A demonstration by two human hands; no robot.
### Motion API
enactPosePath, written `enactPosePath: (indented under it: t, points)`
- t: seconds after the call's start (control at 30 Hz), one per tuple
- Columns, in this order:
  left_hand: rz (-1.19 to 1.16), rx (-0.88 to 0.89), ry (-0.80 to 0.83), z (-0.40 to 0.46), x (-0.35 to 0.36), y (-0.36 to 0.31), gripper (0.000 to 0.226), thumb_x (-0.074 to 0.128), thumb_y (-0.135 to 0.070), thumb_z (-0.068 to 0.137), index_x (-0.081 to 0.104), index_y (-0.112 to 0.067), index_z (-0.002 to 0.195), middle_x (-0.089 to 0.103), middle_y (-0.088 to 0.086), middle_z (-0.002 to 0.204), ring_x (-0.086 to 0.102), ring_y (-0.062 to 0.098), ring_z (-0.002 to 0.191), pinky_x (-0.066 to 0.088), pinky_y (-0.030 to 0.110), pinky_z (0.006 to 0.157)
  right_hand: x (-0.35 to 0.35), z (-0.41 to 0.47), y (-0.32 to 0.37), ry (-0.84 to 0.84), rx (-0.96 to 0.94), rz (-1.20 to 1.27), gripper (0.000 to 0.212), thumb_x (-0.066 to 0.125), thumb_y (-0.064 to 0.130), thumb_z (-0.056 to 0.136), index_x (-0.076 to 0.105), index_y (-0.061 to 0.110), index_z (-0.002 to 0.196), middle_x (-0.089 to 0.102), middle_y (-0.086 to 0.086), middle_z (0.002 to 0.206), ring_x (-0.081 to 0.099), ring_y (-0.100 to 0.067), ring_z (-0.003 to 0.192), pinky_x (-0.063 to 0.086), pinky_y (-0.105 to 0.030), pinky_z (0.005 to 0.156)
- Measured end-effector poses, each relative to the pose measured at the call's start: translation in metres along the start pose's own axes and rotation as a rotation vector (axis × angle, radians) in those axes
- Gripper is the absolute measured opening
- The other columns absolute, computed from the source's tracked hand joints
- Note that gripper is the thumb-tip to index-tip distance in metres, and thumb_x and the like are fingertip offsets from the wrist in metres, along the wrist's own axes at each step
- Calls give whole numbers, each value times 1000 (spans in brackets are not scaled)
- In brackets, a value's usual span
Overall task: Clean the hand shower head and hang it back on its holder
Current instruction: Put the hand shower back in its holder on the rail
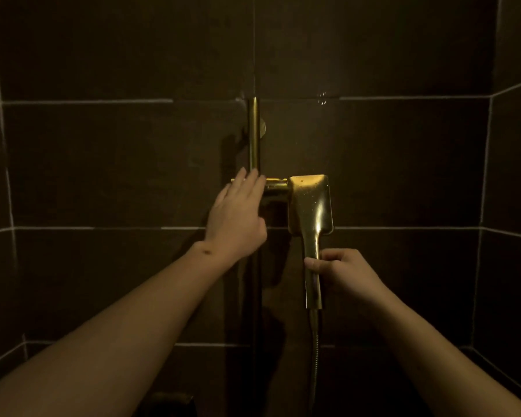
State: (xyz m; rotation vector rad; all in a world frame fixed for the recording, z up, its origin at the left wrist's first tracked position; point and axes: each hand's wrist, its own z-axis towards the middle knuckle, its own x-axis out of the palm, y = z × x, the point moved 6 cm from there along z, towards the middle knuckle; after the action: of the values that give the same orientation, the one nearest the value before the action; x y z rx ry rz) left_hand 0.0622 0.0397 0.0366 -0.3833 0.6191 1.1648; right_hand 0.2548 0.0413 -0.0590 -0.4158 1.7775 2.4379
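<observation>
Wet hand shower head [311,203] sits against holder [275,188], handle gripped by right hand [342,270], holder steadied by flat-fingered left hand [238,212]; if released unseated, a drop is likely.

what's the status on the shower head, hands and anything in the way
Right hand grips the shower head handle. Left hand open, fingers on the holder at the rail. Head at the holder. Nothing in the way.

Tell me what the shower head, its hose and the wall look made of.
Shower head: polished gold-toned metal, or plated plastic; bright glints, beaded droplets.
Hose: seemingly ribbed metal; fine rings, dimly lit.
Wall: dark matte tile; pale grout lines.
</observation>
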Motion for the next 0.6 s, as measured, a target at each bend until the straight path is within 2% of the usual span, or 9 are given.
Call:
enactPosePath:
  t: [0.1, 0.2, 0.3, 0.37, 0.43, 0.5, 0.6]
  points:
    - [42, 12, 76, -1, 18, 2, 84, 59, -19, 94, 12, -26, 163, 3, -2, 174, -4, 18, 159, 11, 45, 129, -10, 26, 9, -26, 12, 27, 17, 63, 19, 93, 71, 7, 102, 76, -9, 99, 74, -22, 91, 57, -44, 88]
    - [39, 12, 84, -2, 25, 3, 88, 61, -21, 93, 8, -26, 163, -3, -1, 173, -9, 18, 158, 8, 44, 129, -17, 50, 18, -46, 30, 60, 15, 62, 15, 93, 69, 13, 105, 75, -10, 102, 74, -23, 93, 56, -46, 89]
    - [34, 15, 86, 3, 21, 1, 87, 59, -20, 95, 6, -21, 164, -1, 1, 174, -5, 17, 159, 7, 42, 130, -20, 72, 34, -109, 32, 82, 12, 63, 12, 92, 64, 20, 101, 72, -8, 102, 71, -23, 91, 56, -39, 77]
    - [61, 27, 86, 6, 17, 0, 85, 57, -21, 96, 6, -18, 164, 0, 2, 174, -3, 18, 159, 5, 41, 130, -26, 87, 47, -149, 29, 89, 17, 63, 11, 92, 63, 16, 109, 72, -9, 101, 70, -22, 90, 54, -35, 70]
    - [80, 46, 102, 6, 14, 1, 84, 56, -23, 97, 6, -17, 164, -1, 3, 174, -3, 18, 159, 4, 40, 130, -34, 99, 62, -170, 24, 105, 21, 63, 11, 92, 62, 13, 113, 71, -10, 102, 70, -23, 91, 54, -36, 69]
    - [89, 64, 94, 6, 13, 4, 83, 55, -23, 98, 6, -17, 164, -1, 3, 174, -3, 17, 159, 3, 39, 129, -42, 108, 78, -183, 16, 130, 23, 63, 11, 92, 61, 13, 115, 71, -12, 105, 69, -25, 94, 56, -40, 74]
    - [77, 64, 72, 6, 17, 5, 83, 54, -24, 98, 5, -17, 164, -3, 2, 174, -5, 16, 159, 3, 38, 129, -54, 118, 105, -204, -23, 162, 25, 62, 7, 91, 62, 10, 116, 70, -12, 104, 68, -26, 99, 54, -46, 91]
